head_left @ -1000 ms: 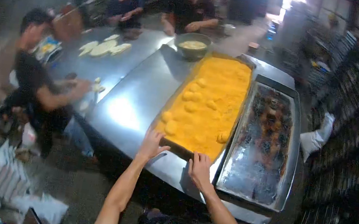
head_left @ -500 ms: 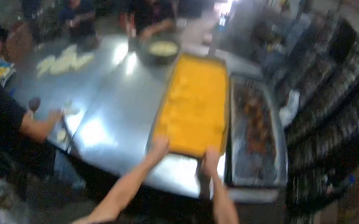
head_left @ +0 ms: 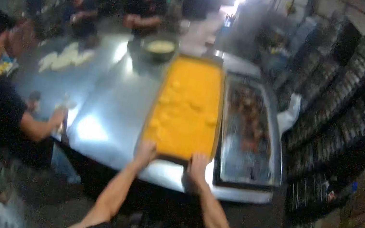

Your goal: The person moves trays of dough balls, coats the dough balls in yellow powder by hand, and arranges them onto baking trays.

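A long dark-rimmed tray with a bright yellow filling (head_left: 186, 110) lies lengthwise on the metal table (head_left: 116, 102). My left hand (head_left: 146, 153) is closed on the near left corner of the tray. Near the right corner, my right hand (head_left: 198, 164) grips the same near edge. Right beside it is a second tray (head_left: 245, 166), with brown and reddish pieces in its far part. The fingertips of both hands are blurred.
A round bowl with pale contents (head_left: 160, 47) stands beyond the yellow tray. Pale flat pieces (head_left: 65, 59) lie at the far left. One person (head_left: 4, 102) works at the left edge; two others stand across the table. Stacked dark racks (head_left: 336, 102) line the right.
Both my hands and the yellow tray appear a little further left, as does the second tray. The person across the table has drawn an arm back from the bowl.
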